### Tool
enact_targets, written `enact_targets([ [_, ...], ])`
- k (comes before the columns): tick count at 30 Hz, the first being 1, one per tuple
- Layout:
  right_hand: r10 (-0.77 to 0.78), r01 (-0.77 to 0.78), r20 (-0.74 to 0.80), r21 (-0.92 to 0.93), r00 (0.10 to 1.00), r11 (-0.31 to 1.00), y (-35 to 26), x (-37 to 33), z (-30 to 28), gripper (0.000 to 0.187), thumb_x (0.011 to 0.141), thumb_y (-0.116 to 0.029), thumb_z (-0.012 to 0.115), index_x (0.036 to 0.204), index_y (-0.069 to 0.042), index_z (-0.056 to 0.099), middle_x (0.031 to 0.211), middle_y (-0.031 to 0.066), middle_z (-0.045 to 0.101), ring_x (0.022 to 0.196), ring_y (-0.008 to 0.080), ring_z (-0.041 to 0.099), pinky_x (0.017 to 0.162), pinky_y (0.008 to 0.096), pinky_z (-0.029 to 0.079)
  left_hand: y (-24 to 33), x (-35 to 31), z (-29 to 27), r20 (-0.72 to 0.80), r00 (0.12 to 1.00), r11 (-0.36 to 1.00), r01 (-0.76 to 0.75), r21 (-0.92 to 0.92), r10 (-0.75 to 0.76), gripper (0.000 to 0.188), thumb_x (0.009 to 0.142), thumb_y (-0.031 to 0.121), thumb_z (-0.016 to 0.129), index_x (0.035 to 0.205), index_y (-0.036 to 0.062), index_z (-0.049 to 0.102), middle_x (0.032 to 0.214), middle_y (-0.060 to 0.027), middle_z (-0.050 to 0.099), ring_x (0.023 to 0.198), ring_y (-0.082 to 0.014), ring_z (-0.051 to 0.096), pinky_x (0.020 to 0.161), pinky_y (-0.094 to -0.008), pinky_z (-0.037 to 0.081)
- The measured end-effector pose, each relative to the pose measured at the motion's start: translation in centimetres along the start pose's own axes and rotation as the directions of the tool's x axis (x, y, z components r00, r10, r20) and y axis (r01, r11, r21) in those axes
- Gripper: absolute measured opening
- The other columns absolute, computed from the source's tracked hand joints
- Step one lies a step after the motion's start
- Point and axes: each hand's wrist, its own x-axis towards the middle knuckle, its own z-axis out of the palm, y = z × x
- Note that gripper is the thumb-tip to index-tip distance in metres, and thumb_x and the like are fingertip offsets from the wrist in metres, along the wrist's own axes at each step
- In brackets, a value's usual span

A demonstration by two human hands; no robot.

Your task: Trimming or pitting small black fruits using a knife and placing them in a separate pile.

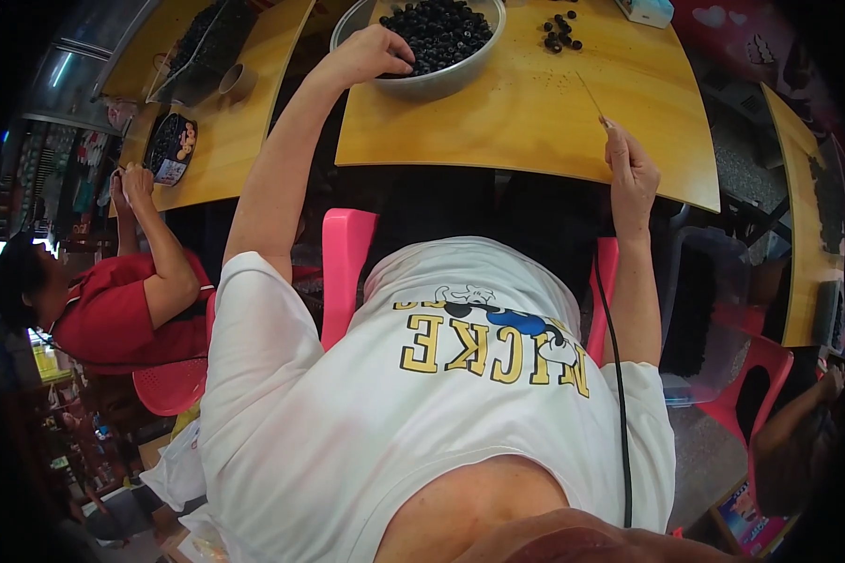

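At the top of the head view, one round grey bowl (434, 91) on a yellow wooden desk (469, 131) holds heaped glossy black round pieces (438, 30). The left hand (371, 56), fingers curled nearly together, reaches over its rim to them; its grip is hidden. The right hand (632, 171), nearly closed, pinches one thin straight stick (589, 94) near roughly ten loose black pieces (552, 43).
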Motion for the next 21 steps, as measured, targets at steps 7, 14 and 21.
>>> enact_targets([
  [7,-0.023,0.023,-0.002,-0.022,1.0,0.999,0.1,0.0,0.2,0.031,0.096,-0.024,0.055,0.109,0.002,0.066,0.067,-0.0042,0.039,0.062,0.0044,0.036,0.056,0.0186,0.03,0.7,-1.1,-1.3,0.174,0.985,0.031,0.174,-0.984,0.015,0.024,0.089,0.011,0.059,0.105,-0.0074,0.055,0.096,-0.0104,0.058,0.069,-0.0083,0.049,0.056,-0.0152,0.04],
  [14,-0.012,0.012,0.003,-0.005,1.0,1.0,0.1,-0.1,0.1,0.031,0.095,-0.024,0.055,0.108,0.002,0.066,0.068,-0.0038,0.043,0.063,0.0049,0.039,0.057,0.0186,0.032,9.4,-4.2,4.3,0.173,0.928,-0.544,0.336,-0.769,0.329,0.015,0.088,0.0,0.054,0.102,-0.0066,0.053,0.104,-0.0144,0.052,0.079,-0.0122,0.05,0.059,-0.0174,0.048],
  [21,-0.008,0.008,0.023,0.002,1.0,1.0,0.5,0.3,0.0,0.029,0.095,-0.022,0.056,0.109,0.002,0.066,0.068,-0.0034,0.045,0.064,0.0046,0.04,0.057,0.0186,0.033,13.1,-4.5,9.2,0.207,0.923,-0.497,0.353,-0.793,0.325,0.031,0.084,-0.008,0.055,0.113,0.001,0.057,0.099,-0.0137,0.058,0.082,-0.0184,0.057,0.065,-0.0213,0.053],
])
